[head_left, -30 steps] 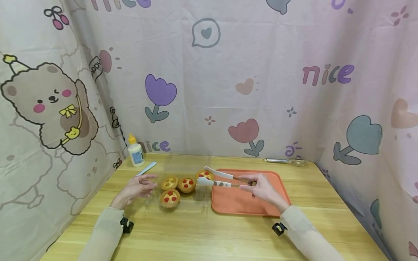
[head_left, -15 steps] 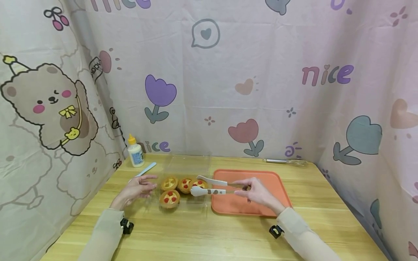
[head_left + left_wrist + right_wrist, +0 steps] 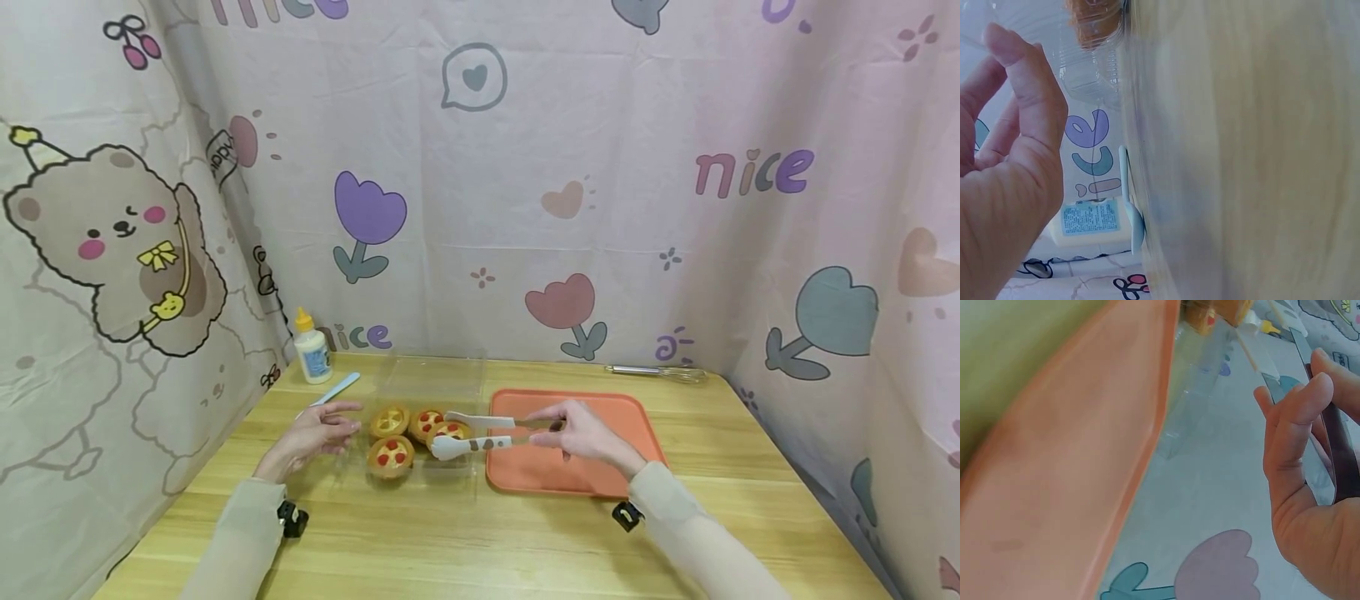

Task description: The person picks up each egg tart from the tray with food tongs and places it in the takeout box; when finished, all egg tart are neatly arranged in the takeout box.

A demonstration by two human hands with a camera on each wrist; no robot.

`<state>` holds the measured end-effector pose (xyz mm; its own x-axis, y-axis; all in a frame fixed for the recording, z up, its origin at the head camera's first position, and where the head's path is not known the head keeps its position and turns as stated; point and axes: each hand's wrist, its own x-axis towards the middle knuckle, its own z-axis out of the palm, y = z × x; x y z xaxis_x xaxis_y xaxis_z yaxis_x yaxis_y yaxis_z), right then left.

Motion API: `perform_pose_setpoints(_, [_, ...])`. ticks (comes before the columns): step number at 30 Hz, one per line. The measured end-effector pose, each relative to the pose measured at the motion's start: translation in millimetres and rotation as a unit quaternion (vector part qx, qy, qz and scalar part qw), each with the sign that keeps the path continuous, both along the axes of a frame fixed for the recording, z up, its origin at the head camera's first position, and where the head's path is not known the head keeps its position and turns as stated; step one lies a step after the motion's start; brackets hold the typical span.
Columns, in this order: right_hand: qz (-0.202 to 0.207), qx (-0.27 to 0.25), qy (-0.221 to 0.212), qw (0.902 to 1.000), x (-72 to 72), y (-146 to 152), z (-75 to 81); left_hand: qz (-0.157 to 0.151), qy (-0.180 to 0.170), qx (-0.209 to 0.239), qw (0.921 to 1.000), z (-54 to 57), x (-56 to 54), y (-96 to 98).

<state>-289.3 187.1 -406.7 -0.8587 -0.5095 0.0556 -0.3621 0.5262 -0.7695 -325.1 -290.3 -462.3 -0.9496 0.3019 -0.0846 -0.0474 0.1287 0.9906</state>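
My right hand [image 3: 585, 429] holds a pair of tongs [image 3: 480, 433] with white tips and metal arms. In the right wrist view, thumb and fingers [image 3: 1300, 406] press the two arms. The tong tips lie around an egg tart [image 3: 450, 431] with red toppings, low in a clear plastic box [image 3: 450, 483]. Beside it in the box sit another red-topped tart [image 3: 427, 419], a plain yellow tart [image 3: 389, 422] and a front red-topped tart [image 3: 391, 457]. My left hand [image 3: 311, 433] is at the box's left side, fingers loosely bent; contact with the clear wall is unclear.
An orange tray [image 3: 525, 475] lies right of the box, under my right hand. The box's clear lid [image 3: 435, 375] stands raised behind. At the back left are a yellow-capped bottle [image 3: 312, 350] and a light blue spatula [image 3: 339, 387]. A whisk [image 3: 660, 372] lies at the back right.
My right hand has brought the tongs and the tart left and toward me, from the box's right edge down among the other tarts. My left hand has stayed in place.
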Motion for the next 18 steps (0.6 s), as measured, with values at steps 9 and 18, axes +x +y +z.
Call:
perform_pose_setpoints(9, [0.05, 0.04, 0.005, 0.9979, -9.4, -11, 21.1, 0.002, -0.001, 0.002, 1.0, 1.8, 3.4, 0.0])
perform_pose_setpoints(18, [0.068, 0.081, 0.011, 0.9943, -15.7, -23, 33.1, 0.003, 0.004, -0.009, 0.9999, 2.8, 3.5, 0.4])
